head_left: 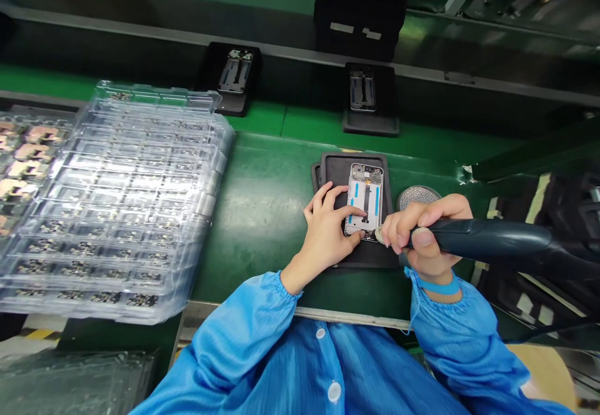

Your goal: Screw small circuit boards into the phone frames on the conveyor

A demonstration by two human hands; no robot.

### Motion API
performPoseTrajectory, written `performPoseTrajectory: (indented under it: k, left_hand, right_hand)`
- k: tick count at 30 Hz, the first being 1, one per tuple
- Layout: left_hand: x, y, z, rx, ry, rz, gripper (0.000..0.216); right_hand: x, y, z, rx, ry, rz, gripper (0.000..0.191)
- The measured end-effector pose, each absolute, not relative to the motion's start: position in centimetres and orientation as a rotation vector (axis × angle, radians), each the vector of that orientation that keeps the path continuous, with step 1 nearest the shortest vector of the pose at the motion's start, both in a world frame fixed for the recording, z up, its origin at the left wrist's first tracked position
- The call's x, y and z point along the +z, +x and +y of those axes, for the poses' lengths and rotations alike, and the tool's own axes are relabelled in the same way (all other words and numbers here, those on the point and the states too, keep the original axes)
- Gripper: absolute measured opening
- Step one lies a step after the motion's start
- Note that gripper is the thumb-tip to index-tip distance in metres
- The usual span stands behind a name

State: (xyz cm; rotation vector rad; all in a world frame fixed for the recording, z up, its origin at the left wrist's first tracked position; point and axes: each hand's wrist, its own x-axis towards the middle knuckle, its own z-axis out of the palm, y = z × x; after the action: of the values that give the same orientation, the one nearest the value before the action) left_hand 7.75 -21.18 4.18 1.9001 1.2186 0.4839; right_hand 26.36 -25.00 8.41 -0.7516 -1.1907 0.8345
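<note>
The phone frame (364,199) lies face-open in a black holder (337,171) on the green desk (262,202), straight ahead of the person. Its long axis runs near to far, tipped a little to the right at the far end.

The left hand (328,230) comes in from the left and rests on the frame's left side. Its fingers (349,212) are loosely spread and laid flat across the frame, with the thumb touching the near left corner. They press down rather than wrap around it.

The right hand (424,230) sits just right of the frame's near end, its fingers (407,221) curled tight around a dark screwdriver (492,243). The tool's body stretches away to the right and lies almost level. Its tip points left and meets the frame at the near right corner, just beside the left thumb. Both hands therefore crowd the near short edge, and the right hand is the closer one to that corner.

A round metal dish (419,195) stands just beyond the right knuckles, touching or almost touching the holder's right side. A stack of clear trays (126,202) fills the left of the desk, well apart from the hands.
</note>
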Motion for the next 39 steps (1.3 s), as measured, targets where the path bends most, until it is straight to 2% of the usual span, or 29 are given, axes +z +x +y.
performPoseTrajectory:
  k: [4, 8, 12, 18, 21, 25, 28, 34, 39]
  left_hand:
    - [4.1, 7.5, -21.6, 0.467, 1.899, 1.211, 0.042]
    - [3.9, 7.1, -20.4, 0.519, 1.908, 1.177, 0.059]
    - [3.5, 8.1, -14.8, 0.664, 1.975, 1.312, 0.059]
    - [2.6, 9.4, -7.9, 0.515, 2.127, 1.199, 0.06]
    - [2.2, 8.5, -8.2, 0.52, 2.146, 1.165, 0.051]
    - [1.5, 7.2, -10.4, 0.535, 2.173, 1.04, 0.037]
    - [1.3, 7.2, -12.2, 0.506, 2.188, 0.92, 0.033]
    - [1.3, 7.6, -13.7, 0.516, 2.142, 0.88, 0.008]
    - [1.1, 7.3, -13.5, 0.535, 2.113, 0.875, 0.015]
  right_hand:
    - [8.2, 26.3, -25.2, 0.835, -0.769, -1.215, 0.034]
    - [7.7, 26.4, -25.1, 0.859, -0.773, -1.251, 0.026]
    - [7.0, 26.5, -25.2, 0.895, -0.762, -1.261, 0.024]
    - [6.6, 25.9, -25.9, 0.874, -0.773, -1.245, 0.024]
    - [7.5, 27.6, -25.4, 0.683, -0.746, -1.186, 0.03]
    - [8.4, 33.1, -24.2, 0.354, -0.934, -1.007, 0.05]
    - [7.6, 36.5, -23.6, 0.266, -1.056, -0.931, 0.062]
    - [5.3, 38.0, -23.5, 0.302, -1.103, -0.922, 0.061]
    - [4.9, 38.3, -23.9, 0.337, -1.1, -0.925, 0.058]
